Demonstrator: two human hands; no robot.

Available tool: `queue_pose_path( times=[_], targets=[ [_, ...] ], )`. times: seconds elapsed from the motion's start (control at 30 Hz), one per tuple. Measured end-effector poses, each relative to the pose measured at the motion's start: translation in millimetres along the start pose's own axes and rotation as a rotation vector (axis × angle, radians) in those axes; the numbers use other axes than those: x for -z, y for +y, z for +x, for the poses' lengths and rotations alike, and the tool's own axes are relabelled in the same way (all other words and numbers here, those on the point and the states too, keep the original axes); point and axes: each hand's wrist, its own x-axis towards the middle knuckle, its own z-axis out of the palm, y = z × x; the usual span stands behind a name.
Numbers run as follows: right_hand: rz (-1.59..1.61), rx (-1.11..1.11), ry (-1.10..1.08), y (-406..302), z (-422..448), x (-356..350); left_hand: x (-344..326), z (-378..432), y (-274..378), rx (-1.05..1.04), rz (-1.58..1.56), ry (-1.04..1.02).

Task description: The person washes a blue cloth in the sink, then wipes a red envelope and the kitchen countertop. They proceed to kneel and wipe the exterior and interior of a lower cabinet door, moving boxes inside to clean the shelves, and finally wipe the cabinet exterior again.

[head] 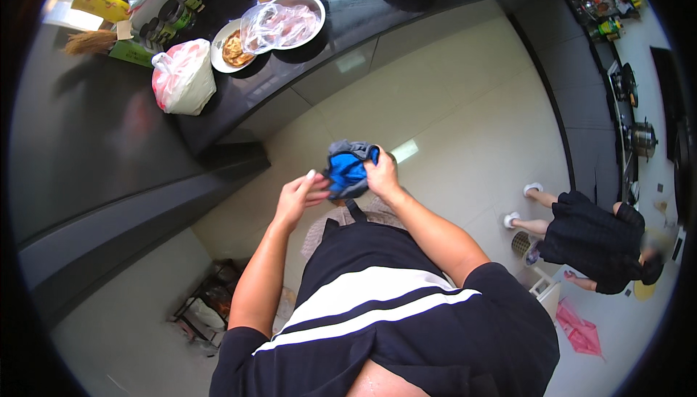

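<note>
In front of my waist, my right hand grips a bundled blue and grey fabric item at its right side. Its lining is bright blue and its outer folds are grey; the bunching hides its exact kind. My left hand is at the left edge of the cloth, thumb up and fingers stretched toward it. Those fingers are blurred, and whether they touch the fabric is unclear. Below the hands is my dark apron with a strap.
A black countertop ahead bears a tied plastic bag, a plate of browned food and a bowl with plastic-wrapped food. A dark cabinet stands left. A person in black stands right, near a waste bin.
</note>
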Motion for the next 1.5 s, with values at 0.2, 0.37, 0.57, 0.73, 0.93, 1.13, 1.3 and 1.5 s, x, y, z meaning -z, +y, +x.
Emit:
queue_pose_path(
  times=[0.2,0.37,0.57,0.73,0.93,1.13,1.3,1.5],
  targets=[
    [-0.968,-0.307,-0.793,60.7,25.6,110.7,21.9,-16.9,-208.9,0.416,1.12,-0.244],
    [-0.925,-0.476,-1.111,180.3,19.5,165.8,-14.5,-43.5,-219.3,0.294,0.884,-0.218],
    [-0.603,-0.268,-1.412,94.0,25.3,186.0,-4.4,-78.3,-175.7,0.423,0.352,-0.641],
    [-0.639,-0.224,-1.083,137.7,94.5,100.5,29.2,68.7,-164.9,0.142,0.762,-0.354],
    [0.123,0.167,-0.195,211.6,213.0,-56.2,56.4,277.1,-107.3,-0.399,0.295,0.529],
    [0.025,1.151,-0.116,167.3,307.0,-172.8,61.4,362.2,-61.2,-1.069,-0.116,0.693],
    [-0.771,1.16,0.353,213.4,421.1,-206.4,55.9,355.9,-62.0,-1.21,-0.252,0.798],
    [-0.343,0.648,0.819,178.2,501.5,-139.7,80.5,322.9,-58.7,-0.959,-0.367,0.702]
  ],
)
